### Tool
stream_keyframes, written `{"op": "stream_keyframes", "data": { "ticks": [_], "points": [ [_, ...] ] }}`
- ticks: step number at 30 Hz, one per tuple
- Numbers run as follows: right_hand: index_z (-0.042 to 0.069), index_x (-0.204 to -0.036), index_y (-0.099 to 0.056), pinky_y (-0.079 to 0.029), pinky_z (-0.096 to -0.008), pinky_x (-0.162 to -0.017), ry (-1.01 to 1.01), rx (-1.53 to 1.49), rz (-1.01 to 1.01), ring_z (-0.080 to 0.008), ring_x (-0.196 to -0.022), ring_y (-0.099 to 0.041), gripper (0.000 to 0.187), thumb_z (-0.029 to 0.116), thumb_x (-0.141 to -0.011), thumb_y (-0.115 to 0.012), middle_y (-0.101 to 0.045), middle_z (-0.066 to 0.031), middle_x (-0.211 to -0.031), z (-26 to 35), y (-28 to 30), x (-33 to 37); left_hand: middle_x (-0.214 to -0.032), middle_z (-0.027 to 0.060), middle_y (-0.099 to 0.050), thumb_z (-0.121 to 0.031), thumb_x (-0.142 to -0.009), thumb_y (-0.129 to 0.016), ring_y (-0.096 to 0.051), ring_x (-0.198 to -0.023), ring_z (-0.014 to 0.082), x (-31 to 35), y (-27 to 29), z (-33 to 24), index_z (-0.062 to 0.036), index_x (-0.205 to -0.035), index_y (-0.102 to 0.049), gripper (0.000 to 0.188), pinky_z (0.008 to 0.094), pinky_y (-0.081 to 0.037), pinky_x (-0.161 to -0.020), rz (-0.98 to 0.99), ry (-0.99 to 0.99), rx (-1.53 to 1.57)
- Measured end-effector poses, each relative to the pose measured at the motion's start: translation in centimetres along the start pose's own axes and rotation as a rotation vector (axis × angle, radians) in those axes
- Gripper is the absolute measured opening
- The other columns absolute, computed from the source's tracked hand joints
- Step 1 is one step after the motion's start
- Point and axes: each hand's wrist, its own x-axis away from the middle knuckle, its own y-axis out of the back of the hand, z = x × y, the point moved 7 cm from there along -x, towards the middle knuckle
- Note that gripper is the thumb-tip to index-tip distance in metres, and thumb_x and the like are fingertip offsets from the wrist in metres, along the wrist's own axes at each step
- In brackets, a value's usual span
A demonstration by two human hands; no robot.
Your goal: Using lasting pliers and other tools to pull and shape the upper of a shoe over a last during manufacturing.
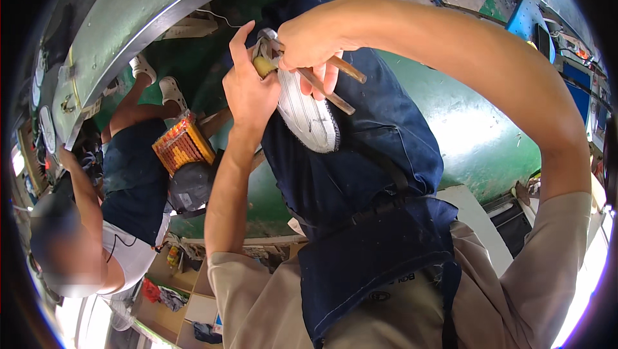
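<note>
A white striped shoe upper (308, 117) lies across my lap on the dark blue apron (393, 130), its rounded end pointing toward me. My left hand (250, 94) grips its far end, index finger raised and thumb beside a yellow-green piece (264, 66) showing in the opening. Closed around a pair of pincers (348, 69), my right hand (308, 41) is at that same end. The two brownish handles stick out below my fingers, over the shoe. A metal head (268, 35) shows between the hands; what its jaws touch is hidden.
To the left, a seated co-worker (132, 169) reaches toward a curved metal machine or table edge (161, 11). Beside them are an orange beaded seat cover (183, 146) and a dark cap-like object (191, 186). Wooden shelving (187, 291) stands lower left; a blue panel (526, 20) is upper right.
</note>
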Motion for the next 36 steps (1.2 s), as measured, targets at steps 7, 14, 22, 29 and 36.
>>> {"op": "stream_keyframes", "data": {
  "ticks": [7, 14, 22, 29, 36],
  "points": [
    [-0.004, -0.108, -0.073, -0.065, -0.0341, -0.078, -0.088, 0.597, 0.097, -0.0205, -0.092, -0.077, 0.025, 0.012, -0.100, -0.055, -0.077, -0.0126, -0.110, 0.1, 0.7, -2.8, -0.103, 0.0203, -0.075, 0.008, -0.075, -0.062, -0.073, -0.087, 0.0421, 0.9, -0.1, 2.2, -0.0153, -0.147, -0.041, 0.079, 0.0452, -0.057, -0.079, -0.008, 0.191, 0.132],
    [-0.003, -0.086, -0.068, -0.058, -0.0374, -0.050, 0.136, 0.845, -0.177, -0.0250, -0.060, -0.071, 0.018, 0.009, -0.090, -0.056, -0.071, -0.0138, -0.072, -1.2, 0.5, -0.1, -0.113, 0.0185, -0.074, 0.003, -0.089, -0.054, -0.074, -0.091, 0.0272, 0.4, 1.0, 1.4, -0.0159, -0.162, -0.028, 0.079, 0.0336, -0.056, -0.079, 0.173, 0.044, 0.157],
    [-0.004, -0.105, -0.061, -0.061, -0.0321, -0.061, 0.145, -0.049, -0.215, -0.0188, -0.074, -0.072, 0.042, 0.036, -0.109, -0.050, -0.074, -0.0142, -0.098, -5.7, -1.9, 3.7, -0.131, 0.0177, -0.069, -0.038, -0.111, -0.032, -0.070, -0.087, 0.0180, 0.8, -0.6, 3.6, -0.0137, -0.163, -0.028, 0.058, 0.0312, -0.055, -0.076, 0.235, 0.286, 0.720],
    [-0.009, -0.104, -0.060, -0.063, -0.0346, -0.061, 0.101, -0.062, -0.162, -0.0220, -0.070, -0.073, 0.038, 0.027, -0.106, -0.050, -0.073, -0.0153, -0.097, -6.4, -2.5, 4.1, -0.122, 0.0167, -0.073, -0.036, -0.111, -0.032, -0.067, -0.079, 0.0139, 0.8, -1.4, 4.3, -0.0135, -0.160, -0.034, 0.053, 0.0285, -0.054, -0.073, 0.166, 0.340, 0.801],
    [-0.003, -0.107, -0.053, -0.051, -0.0528, -0.059, 0.247, 0.459, -0.660, -0.0399, -0.064, -0.068, 0.035, 0.032, -0.106, -0.054, -0.069, -0.0235, -0.080, -4.8, -4.7, 1.8, -0.113, 0.0133, -0.075, -0.034, -0.112, -0.035, -0.065, -0.077, 0.0118, 0.4, -0.2, 3.9, -0.0134, -0.157, -0.040, 0.050, 0.0282, -0.053, -0.074, 0.113, 0.373, 0.712]
  ]
}}
